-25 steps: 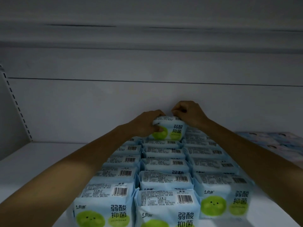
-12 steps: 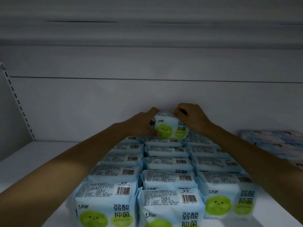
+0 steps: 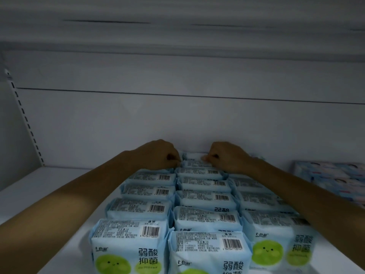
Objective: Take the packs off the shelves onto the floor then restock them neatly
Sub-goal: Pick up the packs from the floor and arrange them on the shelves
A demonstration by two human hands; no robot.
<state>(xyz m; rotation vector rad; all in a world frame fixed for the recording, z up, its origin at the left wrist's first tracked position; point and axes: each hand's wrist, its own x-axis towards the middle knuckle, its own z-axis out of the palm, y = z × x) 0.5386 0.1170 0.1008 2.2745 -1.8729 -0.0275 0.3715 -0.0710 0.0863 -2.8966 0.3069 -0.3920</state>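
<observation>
Item: rear pack [image 3: 192,155], in the middle of three rows of blue packs [image 3: 206,200] on the shelf [image 3: 49,186], standing at the back wall [image 3: 177,119]. Left hand [image 3: 158,155] and right hand [image 3: 227,157]: fingers curled on both, each pinching one top corner of this pack, one either side. Handling note: likely best pressed down evenly at both corners so its top sits level with the pack next out from the back wall, face square, no lean, neighbouring rows undisturbed.

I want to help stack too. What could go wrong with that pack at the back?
The left hand and right hand pinch the back pack at its top edge; it might slip or tilt. Both forearms lie close over the side rows, so they could nudge those packs crooked.
</observation>
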